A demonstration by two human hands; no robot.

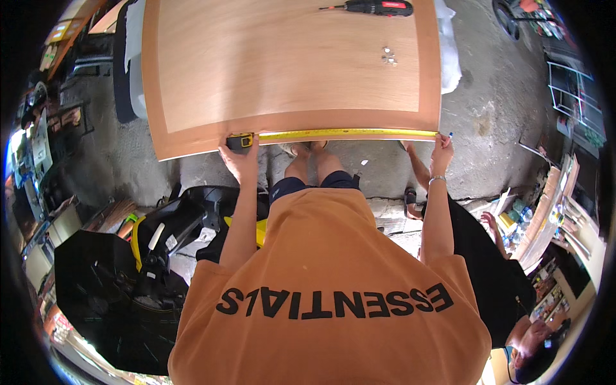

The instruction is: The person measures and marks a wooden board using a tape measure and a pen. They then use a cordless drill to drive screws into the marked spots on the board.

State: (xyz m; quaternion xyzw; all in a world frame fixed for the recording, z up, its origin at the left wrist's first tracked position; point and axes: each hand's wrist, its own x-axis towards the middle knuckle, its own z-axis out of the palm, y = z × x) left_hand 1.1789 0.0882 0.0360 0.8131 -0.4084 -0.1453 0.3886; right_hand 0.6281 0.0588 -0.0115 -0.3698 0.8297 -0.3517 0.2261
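Observation:
A wooden panel [289, 70] with a darker border lies flat before me. Along its near edge stretches the yellow blade of a tape measure [346, 134], drawn out from left to right. My left hand [240, 163] is closed around the black-and-yellow tape case [240, 142], near the panel's front left. At the near right corner, the fingers of my right hand [441, 157] pinch the blade's end. A slim white-and-blue thing [450, 135], like a pen, sticks out from these fingers. A power drill [378, 8] and several small metal pieces [388, 56] rest on the panel.
Close on my right is a person in black [487, 269], one hand [491, 224] showing. A black-and-yellow motorbike [186, 224] stands to my left. White wrapping [449, 48] shows under the panel's right side. Planks [545, 205] and clutter are farther right, above the concrete floor [500, 122].

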